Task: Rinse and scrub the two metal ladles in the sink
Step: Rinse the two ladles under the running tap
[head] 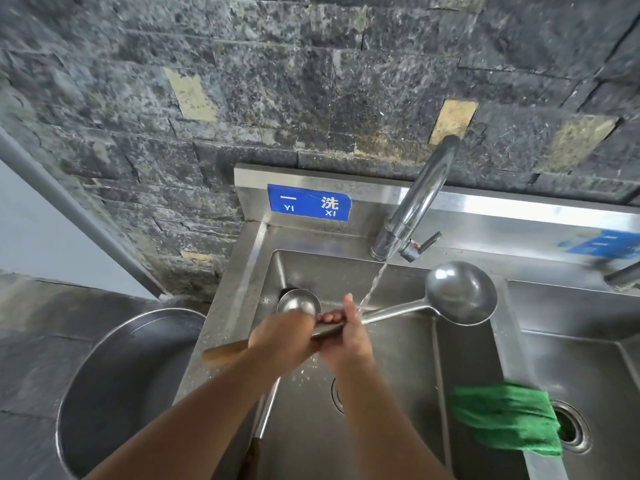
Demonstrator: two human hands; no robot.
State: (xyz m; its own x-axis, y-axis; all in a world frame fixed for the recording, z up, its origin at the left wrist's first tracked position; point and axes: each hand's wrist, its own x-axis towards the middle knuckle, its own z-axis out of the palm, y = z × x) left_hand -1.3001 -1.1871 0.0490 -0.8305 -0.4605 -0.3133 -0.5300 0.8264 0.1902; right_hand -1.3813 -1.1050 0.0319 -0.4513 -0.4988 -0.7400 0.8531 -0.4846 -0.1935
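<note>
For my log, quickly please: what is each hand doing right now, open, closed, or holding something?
Left hand: closed around the large ladle, near its wooden grip.
Right hand: closed around the same ladle's metal shaft, under the water stream.

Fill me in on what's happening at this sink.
A person is washing a large metal ladle under the running faucet. The left hand has a grip near its wooden handle end, and the right hand is wrapped around the shaft where the water stream lands. Its bowl hangs over the divider between basins. A second ladle lies in the left basin, untouched. A green cloth is draped over the divider, unused.
</note>
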